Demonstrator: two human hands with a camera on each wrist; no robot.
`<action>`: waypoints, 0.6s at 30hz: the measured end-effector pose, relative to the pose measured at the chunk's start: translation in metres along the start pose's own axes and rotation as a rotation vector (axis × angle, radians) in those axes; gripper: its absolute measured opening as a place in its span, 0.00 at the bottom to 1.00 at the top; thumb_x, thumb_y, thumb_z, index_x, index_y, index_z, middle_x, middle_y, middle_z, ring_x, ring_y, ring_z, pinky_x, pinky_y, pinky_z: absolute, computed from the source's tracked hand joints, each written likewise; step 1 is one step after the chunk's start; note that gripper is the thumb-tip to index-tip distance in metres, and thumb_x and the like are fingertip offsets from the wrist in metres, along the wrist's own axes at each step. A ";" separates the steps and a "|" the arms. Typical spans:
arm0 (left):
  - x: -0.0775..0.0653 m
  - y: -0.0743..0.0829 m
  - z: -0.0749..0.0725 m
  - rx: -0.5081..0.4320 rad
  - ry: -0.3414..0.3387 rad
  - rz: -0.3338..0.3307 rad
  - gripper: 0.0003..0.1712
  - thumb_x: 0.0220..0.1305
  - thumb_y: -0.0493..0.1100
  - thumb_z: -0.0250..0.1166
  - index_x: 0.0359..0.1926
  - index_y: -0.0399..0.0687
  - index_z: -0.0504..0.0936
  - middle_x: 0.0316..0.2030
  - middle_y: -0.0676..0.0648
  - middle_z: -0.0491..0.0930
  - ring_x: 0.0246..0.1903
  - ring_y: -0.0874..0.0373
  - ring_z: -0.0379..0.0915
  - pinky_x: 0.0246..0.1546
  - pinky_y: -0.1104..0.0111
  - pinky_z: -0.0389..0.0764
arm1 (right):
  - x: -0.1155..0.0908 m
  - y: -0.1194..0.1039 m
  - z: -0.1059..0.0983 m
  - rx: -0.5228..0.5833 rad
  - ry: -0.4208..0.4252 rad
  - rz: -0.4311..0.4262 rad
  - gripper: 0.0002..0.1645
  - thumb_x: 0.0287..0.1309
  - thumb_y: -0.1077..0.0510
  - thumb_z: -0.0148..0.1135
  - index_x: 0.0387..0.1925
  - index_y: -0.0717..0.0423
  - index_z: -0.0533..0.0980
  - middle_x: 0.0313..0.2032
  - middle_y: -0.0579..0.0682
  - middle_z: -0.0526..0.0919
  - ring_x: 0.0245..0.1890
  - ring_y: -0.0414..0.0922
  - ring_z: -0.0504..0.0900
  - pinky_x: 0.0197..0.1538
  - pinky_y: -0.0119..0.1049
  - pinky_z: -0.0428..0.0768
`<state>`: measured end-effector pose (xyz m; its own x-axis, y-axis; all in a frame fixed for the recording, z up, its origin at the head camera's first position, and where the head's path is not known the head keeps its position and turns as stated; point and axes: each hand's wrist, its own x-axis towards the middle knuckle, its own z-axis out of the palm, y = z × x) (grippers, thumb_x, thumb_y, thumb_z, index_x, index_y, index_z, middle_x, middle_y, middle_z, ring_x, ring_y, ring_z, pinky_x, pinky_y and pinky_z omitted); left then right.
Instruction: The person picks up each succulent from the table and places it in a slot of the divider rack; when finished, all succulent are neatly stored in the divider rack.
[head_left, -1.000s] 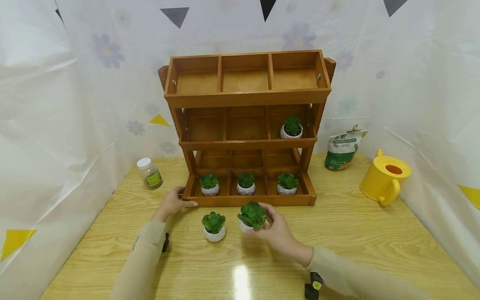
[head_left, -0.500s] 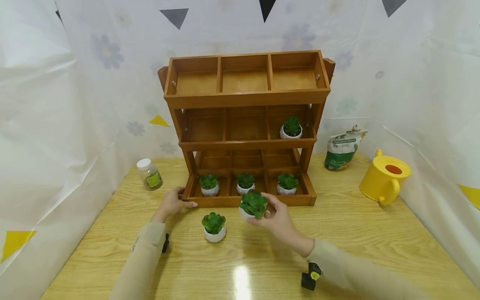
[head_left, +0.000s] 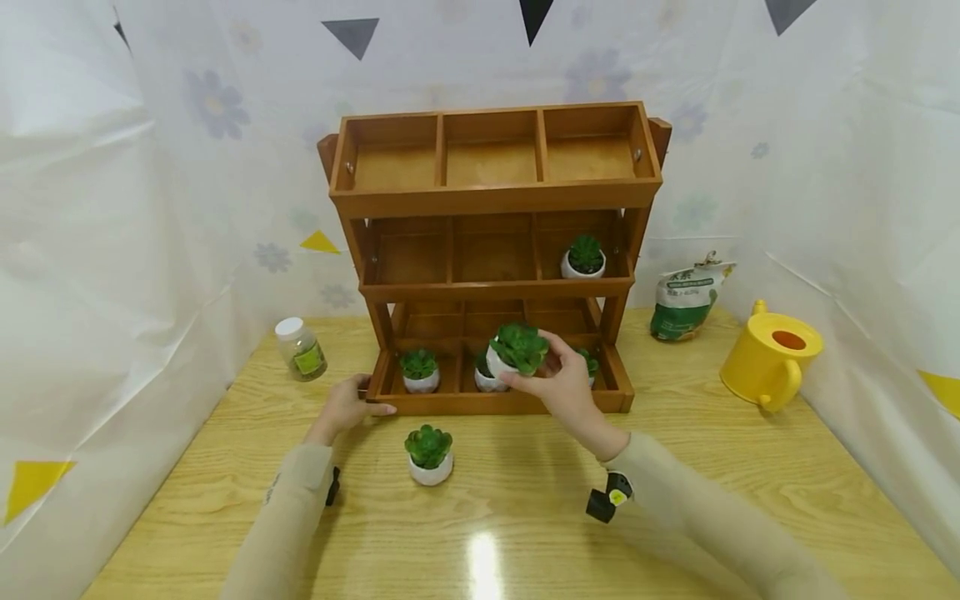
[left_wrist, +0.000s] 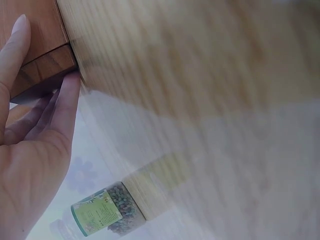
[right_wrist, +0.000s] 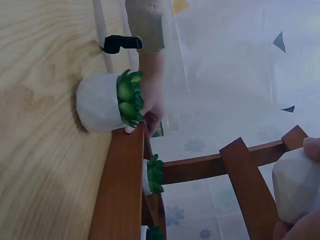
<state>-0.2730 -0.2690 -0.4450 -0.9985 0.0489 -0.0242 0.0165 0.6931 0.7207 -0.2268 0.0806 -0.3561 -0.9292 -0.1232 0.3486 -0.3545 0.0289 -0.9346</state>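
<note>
My right hand [head_left: 564, 385] holds a potted succulent [head_left: 517, 350] by its white pot, raised in front of the bottom tier of the brown wooden shelf [head_left: 495, 197]. In the right wrist view the held pot [right_wrist: 296, 185] shows at the right edge between thumb and fingers. Behind it, another succulent [head_left: 489, 381] in the middle bottom compartment is partly hidden. My left hand [head_left: 347, 410] grips the shelf's lower left front corner, thumb on the front board and fingers round the side [left_wrist: 42, 75]. One more potted succulent [head_left: 429, 454] stands on the table before the shelf.
Succulents sit in the left [head_left: 420, 371] and right [head_left: 590, 365] bottom compartments, and one [head_left: 584, 257] in the right middle-tier compartment. A jar [head_left: 302, 348] stands left of the shelf; a green-white bag [head_left: 684, 300] and a yellow watering can [head_left: 768, 357] stand right.
My right hand has lifted the held succulent from low over the table, up and forward to the shelf's bottom tier. The left hand has stayed at the shelf corner.
</note>
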 end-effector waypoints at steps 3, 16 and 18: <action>0.000 0.000 0.001 0.003 0.000 0.002 0.43 0.50 0.50 0.75 0.61 0.29 0.69 0.53 0.31 0.76 0.49 0.41 0.77 0.48 0.54 0.80 | 0.011 -0.003 -0.002 0.002 0.012 -0.027 0.36 0.47 0.69 0.72 0.60 0.63 0.71 0.53 0.57 0.77 0.46 0.31 0.80 0.50 0.24 0.79; 0.000 -0.002 0.000 -0.006 0.006 0.007 0.43 0.50 0.49 0.76 0.60 0.28 0.70 0.53 0.30 0.77 0.49 0.41 0.77 0.48 0.54 0.80 | 0.046 -0.013 -0.002 -0.047 0.129 -0.136 0.37 0.46 0.65 0.74 0.59 0.61 0.71 0.54 0.56 0.75 0.49 0.42 0.78 0.50 0.23 0.78; 0.000 -0.001 0.000 -0.006 0.005 0.012 0.44 0.50 0.50 0.76 0.60 0.28 0.70 0.53 0.30 0.76 0.49 0.40 0.77 0.48 0.54 0.80 | 0.052 -0.012 0.001 -0.074 0.157 -0.162 0.38 0.46 0.63 0.75 0.60 0.61 0.71 0.55 0.56 0.75 0.51 0.45 0.77 0.53 0.26 0.78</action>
<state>-0.2735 -0.2699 -0.4461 -0.9985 0.0536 -0.0123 0.0280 0.6879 0.7253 -0.2704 0.0732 -0.3265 -0.8623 0.0237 0.5059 -0.5018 0.0949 -0.8598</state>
